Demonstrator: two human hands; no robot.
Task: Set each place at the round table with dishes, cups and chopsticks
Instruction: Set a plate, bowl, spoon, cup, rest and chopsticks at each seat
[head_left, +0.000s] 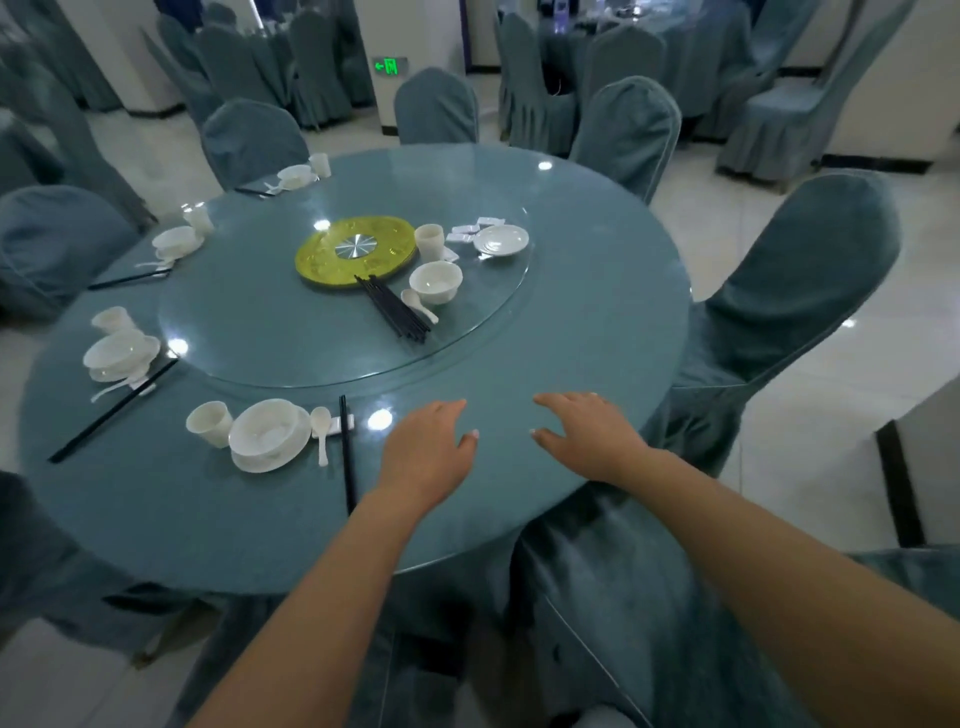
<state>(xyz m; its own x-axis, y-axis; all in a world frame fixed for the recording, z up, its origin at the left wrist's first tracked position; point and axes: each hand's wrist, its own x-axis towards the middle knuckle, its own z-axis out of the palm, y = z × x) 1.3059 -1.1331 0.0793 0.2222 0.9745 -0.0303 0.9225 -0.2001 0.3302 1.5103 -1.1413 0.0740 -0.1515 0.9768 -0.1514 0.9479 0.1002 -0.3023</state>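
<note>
one lit green sign is seen on the white pillar beyond the far chairs. a left-pointing arrow is shown on it, followed by a boxy green symbol that is too small and blurred to be read. no other text, label, brand or number can be made out on the dishes or the table.

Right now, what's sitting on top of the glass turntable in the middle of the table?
On the glass turntable: a yellow disc, black chopsticks, a white bowl, a spoon, a cup, a plate and small white rests. The bowl's inside is partly hidden.
</note>
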